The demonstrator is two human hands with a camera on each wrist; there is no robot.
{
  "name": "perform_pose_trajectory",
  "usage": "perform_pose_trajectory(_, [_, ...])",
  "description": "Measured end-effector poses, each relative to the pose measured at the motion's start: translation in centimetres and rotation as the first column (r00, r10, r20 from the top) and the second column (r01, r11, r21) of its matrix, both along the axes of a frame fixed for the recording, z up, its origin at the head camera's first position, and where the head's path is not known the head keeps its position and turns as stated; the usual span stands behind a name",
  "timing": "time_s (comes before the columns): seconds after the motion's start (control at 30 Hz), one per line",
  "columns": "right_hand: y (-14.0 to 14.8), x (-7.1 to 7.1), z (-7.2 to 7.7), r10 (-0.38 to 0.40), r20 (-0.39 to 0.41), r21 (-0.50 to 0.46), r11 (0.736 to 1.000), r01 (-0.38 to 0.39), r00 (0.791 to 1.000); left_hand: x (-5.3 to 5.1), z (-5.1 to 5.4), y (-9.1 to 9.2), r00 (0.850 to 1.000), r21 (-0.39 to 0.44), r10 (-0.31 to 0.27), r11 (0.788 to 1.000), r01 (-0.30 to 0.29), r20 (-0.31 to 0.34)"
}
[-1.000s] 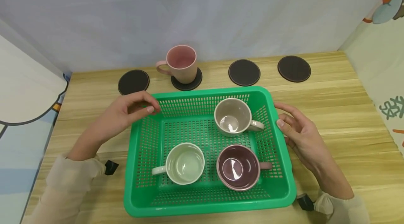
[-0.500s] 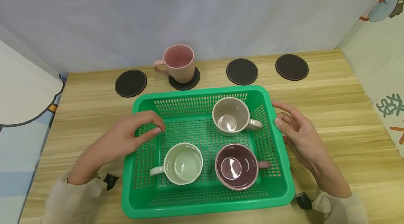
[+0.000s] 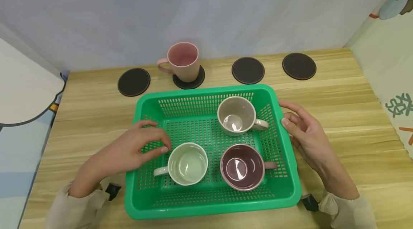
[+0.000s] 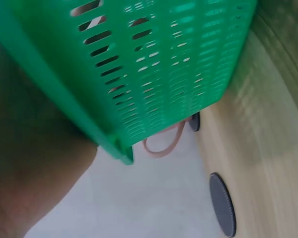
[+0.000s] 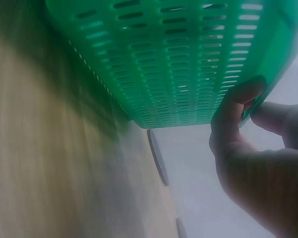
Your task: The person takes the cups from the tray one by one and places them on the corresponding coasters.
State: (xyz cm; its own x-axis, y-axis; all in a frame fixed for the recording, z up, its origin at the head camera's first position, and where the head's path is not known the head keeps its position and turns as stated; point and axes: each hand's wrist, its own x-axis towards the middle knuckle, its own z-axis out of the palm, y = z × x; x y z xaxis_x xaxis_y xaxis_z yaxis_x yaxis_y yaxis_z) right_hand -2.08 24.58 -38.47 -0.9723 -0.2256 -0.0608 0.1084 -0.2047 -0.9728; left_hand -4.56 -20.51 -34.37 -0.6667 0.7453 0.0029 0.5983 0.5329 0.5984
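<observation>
We count three cups point(image 3: 242, 167) in one green basket point(image 3: 209, 211), plus one mug point(image 3: 185, 65) and four coasters point(image 3: 248, 70) behind. The right hand point(image 3: 305, 132) grips the basket's rim; the left hand point(image 3: 137, 147), fingers loosely bent, hangs over it.

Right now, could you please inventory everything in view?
Wood-grain table: one, yellowish, spanning the lower view
Rectangular plastic basket: one, green, on the table
Round glossy cups: three, pale green, purple and beige, inside the basket
Flat round coasters: four, black, beyond the basket
Tapered mug: one, pink, on the second coaster from left
Creased backdrop: one, pale grey, behind the table
Printed panels: two, multicoloured, either side
Wrist pieces: two, black, by the wrists
Sleeves: two, cream, on the forearms
Left hand: one, bare, over the basket's left side
Right hand: one, bare, gripping the right rim
</observation>
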Motion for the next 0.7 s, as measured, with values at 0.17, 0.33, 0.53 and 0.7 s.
perform_pose_trajectory(0.17, [0.0,0.0,0.0,-0.003,0.003,-0.005,1.000,0.003,1.000,0.9,0.2,-0.1,0.996,-0.063,-0.086,0.994,0.087,0.005])
perform_pose_trajectory(0.33, [0.0,0.1,0.0,-0.006,-0.001,-0.001,1.000,0.006,1.000,1.6,0.2,-0.1,0.994,-0.083,-0.106,0.991,0.105,-0.008])
perform_pose_trajectory(0.53, [0.0,0.0,0.0,-0.006,0.003,0.004,1.000,0.006,1.000,2.4,0.0,-0.1,0.997,-0.097,-0.064,0.994,0.059,-0.052])
perform_pose_trajectory(0.7, [0.0,0.1,0.1,-0.001,0.003,0.010,1.000,0.001,1.000,2.9,-0.3,0.1,0.988,-0.153,-0.050,0.988,0.028,-0.147])
